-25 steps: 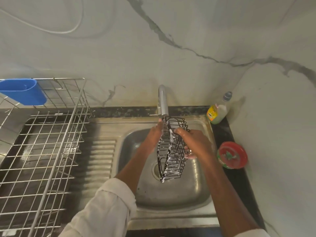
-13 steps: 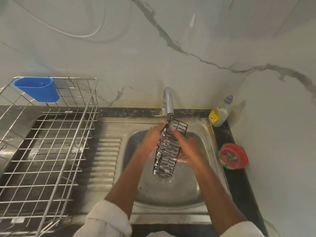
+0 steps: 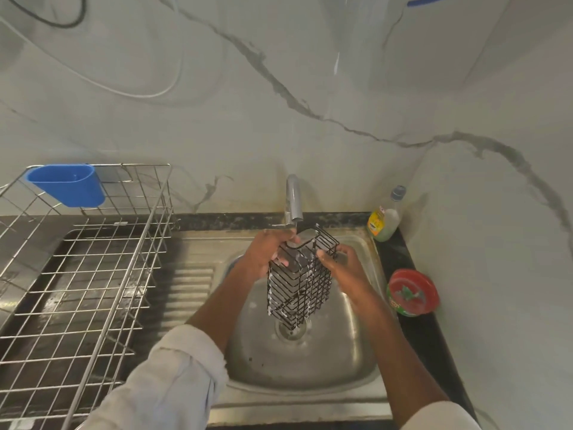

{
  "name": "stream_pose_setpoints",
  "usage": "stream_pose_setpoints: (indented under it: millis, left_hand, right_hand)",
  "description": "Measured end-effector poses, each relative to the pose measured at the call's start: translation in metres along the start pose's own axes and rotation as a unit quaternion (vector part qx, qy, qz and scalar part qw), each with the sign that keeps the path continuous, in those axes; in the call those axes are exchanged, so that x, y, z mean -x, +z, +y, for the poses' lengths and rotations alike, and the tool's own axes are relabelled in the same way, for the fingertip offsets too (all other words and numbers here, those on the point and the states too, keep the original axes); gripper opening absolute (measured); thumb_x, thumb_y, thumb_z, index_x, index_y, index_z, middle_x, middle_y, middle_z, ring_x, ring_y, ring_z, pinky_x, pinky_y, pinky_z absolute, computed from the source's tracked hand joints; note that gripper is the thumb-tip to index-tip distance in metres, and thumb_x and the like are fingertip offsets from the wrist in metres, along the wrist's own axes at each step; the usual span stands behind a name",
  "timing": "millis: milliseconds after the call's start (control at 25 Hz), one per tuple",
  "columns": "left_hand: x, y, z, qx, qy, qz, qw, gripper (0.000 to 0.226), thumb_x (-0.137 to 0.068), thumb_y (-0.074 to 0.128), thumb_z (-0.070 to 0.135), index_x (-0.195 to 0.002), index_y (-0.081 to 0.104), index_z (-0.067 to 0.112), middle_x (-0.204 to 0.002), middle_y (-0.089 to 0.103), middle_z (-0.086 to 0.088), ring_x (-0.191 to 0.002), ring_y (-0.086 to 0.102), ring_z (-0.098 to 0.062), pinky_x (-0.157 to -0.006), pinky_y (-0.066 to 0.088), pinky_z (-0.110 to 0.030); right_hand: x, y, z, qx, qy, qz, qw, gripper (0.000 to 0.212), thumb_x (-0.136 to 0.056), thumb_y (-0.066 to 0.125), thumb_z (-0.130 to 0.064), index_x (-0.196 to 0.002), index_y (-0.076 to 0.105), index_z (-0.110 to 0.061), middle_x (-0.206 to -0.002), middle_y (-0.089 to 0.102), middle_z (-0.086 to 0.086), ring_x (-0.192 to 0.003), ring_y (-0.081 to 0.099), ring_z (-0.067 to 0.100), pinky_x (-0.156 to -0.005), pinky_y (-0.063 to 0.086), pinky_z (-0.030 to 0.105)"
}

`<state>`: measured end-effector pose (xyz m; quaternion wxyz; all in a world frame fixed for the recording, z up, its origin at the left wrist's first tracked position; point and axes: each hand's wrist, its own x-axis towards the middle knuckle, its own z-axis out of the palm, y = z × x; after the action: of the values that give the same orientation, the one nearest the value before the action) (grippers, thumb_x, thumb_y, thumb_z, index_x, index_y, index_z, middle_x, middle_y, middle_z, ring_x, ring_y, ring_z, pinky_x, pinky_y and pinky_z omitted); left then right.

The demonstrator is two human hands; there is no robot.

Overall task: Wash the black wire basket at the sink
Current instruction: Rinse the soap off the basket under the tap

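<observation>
A tall black wire basket (image 3: 299, 283) streaked with white soap foam hangs upright over the steel sink (image 3: 310, 361), its open top just under the chrome tap (image 3: 294, 200). My left hand (image 3: 266, 254) grips its upper left side, fingers curled through the wires. On the right side, my right hand (image 3: 341, 263) holds the basket with the thumb on the wires. The basket's lower end hangs above the drain (image 3: 290, 330).
A large steel wire dish rack (image 3: 93, 274) with a blue plastic cup (image 3: 69, 184) hooked on it fills the draining board at left. A dish soap bottle (image 3: 384, 217) and a red-lidded tub (image 3: 412, 291) stand on the dark counter at right.
Both hands turned the basket under the tap, so its open top now shows toward me. The camera tilted up a little.
</observation>
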<state>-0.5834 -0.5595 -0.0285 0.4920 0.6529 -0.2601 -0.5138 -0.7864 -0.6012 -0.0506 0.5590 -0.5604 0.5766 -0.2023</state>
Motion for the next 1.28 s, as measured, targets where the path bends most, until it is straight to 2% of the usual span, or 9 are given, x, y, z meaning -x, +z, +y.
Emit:
stream_pose_setpoints:
  millis: [120, 280, 440, 600, 760, 920, 1040, 1160, 1280]
  left_hand:
    - [-0.013, -0.006, 0.012, 0.031, -0.019, -0.014, 0.999, 0.024, -0.105, 0.068, 0.027, -0.097, 0.079, 0.007, -0.091, 0.077, -0.003, -0.058, 0.052, -0.010, -0.043, 0.042, -0.023]
    - [-0.031, -0.024, 0.015, 0.043, -0.033, -0.037, 0.998, 0.019, -0.103, 0.070, 0.027, -0.095, 0.076, 0.011, -0.068, 0.072, 0.003, -0.041, 0.042, -0.005, -0.037, 0.026, -0.022]
    - [-0.044, -0.032, 0.004, 0.071, -0.035, -0.026, 0.997, 0.021, -0.096, 0.079, 0.031, -0.100, 0.078, 0.011, -0.069, 0.068, 0.000, -0.044, 0.040, -0.009, -0.036, 0.029, -0.023]
    - [-0.048, -0.004, 0.003, 0.035, -0.013, 0.055, 0.998, 0.016, -0.101, 0.071, 0.018, -0.094, 0.075, 0.004, -0.078, 0.065, -0.013, -0.048, 0.049, -0.010, -0.040, 0.042, -0.020]
    - [-0.052, 0.041, 0.004, -0.100, -0.027, 0.034, 0.994, 0.023, -0.111, 0.054, 0.026, -0.109, 0.068, 0.009, -0.084, 0.061, -0.005, -0.062, 0.048, -0.009, -0.055, 0.045, -0.022]
    - [-0.042, 0.075, 0.012, -0.276, 0.009, -0.024, 0.961, 0.040, -0.117, 0.034, 0.032, -0.083, 0.053, 0.020, -0.081, 0.045, 0.003, -0.065, 0.037, -0.004, -0.098, 0.047, -0.032]
    - [-0.036, 0.076, 0.008, -0.351, 0.026, -0.047, 0.935, 0.050, -0.118, 0.031, 0.024, -0.105, 0.069, -0.005, -0.075, 0.055, -0.010, -0.066, 0.055, -0.020, -0.104, 0.054, -0.045]
    - [-0.041, 0.050, -0.001, -0.348, -0.018, 0.030, 0.937, 0.033, -0.111, 0.041, 0.009, -0.085, 0.062, 0.009, -0.084, 0.059, -0.007, -0.072, 0.055, -0.018, -0.091, 0.056, -0.043]
    - [-0.036, 0.019, -0.015, -0.181, -0.067, 0.112, 0.975, 0.024, -0.104, 0.051, 0.008, -0.086, 0.066, 0.005, -0.084, 0.065, -0.011, -0.080, 0.062, -0.026, -0.079, 0.054, -0.045]
  right_hand:
    - [0.001, -0.007, -0.016, -0.009, -0.018, -0.026, 0.999, 0.080, -0.065, 0.085, -0.070, -0.127, 0.045, -0.040, -0.136, 0.054, 0.004, -0.118, 0.057, 0.024, -0.100, 0.050, 0.045]
    - [-0.006, -0.015, -0.032, -0.039, -0.091, 0.054, 0.994, 0.082, -0.079, 0.083, -0.057, -0.148, 0.045, -0.032, -0.143, 0.050, -0.003, -0.125, 0.055, 0.020, -0.093, 0.048, 0.035]
    - [0.000, -0.002, -0.039, -0.016, 0.011, -0.067, 0.998, 0.082, -0.069, 0.061, -0.093, -0.125, 0.066, -0.033, -0.119, 0.070, -0.006, -0.109, 0.067, 0.019, -0.095, 0.052, 0.046]
    - [0.002, 0.007, -0.029, -0.076, 0.048, 0.014, 0.996, 0.072, -0.076, 0.066, -0.076, -0.123, 0.068, -0.021, -0.112, 0.070, -0.001, -0.105, 0.063, 0.021, -0.088, 0.048, 0.040]
    - [0.014, 0.012, -0.006, -0.124, 0.074, 0.141, 0.979, 0.091, -0.074, 0.064, -0.076, -0.139, 0.058, -0.013, -0.136, 0.064, 0.007, -0.124, 0.059, 0.028, -0.101, 0.049, 0.045]
    - [0.027, 0.014, 0.006, -0.160, 0.091, 0.197, 0.963, 0.100, -0.069, 0.062, -0.084, -0.139, 0.057, -0.013, -0.139, 0.062, 0.011, -0.127, 0.058, 0.032, -0.108, 0.048, 0.055]
    - [0.029, 0.013, 0.009, -0.154, 0.104, 0.193, 0.963, 0.088, -0.083, 0.067, -0.072, -0.143, 0.053, -0.009, -0.141, 0.059, 0.015, -0.129, 0.056, 0.035, -0.109, 0.047, 0.053]
    - [0.033, 0.015, 0.006, -0.110, 0.108, 0.161, 0.975, 0.059, -0.086, 0.069, -0.067, -0.112, 0.062, -0.014, -0.107, 0.065, 0.006, -0.105, 0.060, 0.028, -0.093, 0.049, 0.042]
    - [0.036, 0.026, 0.002, -0.116, 0.072, 0.132, 0.982, 0.062, -0.076, 0.072, -0.074, -0.091, 0.065, -0.014, -0.087, 0.068, 0.001, -0.089, 0.069, 0.027, -0.082, 0.057, 0.041]
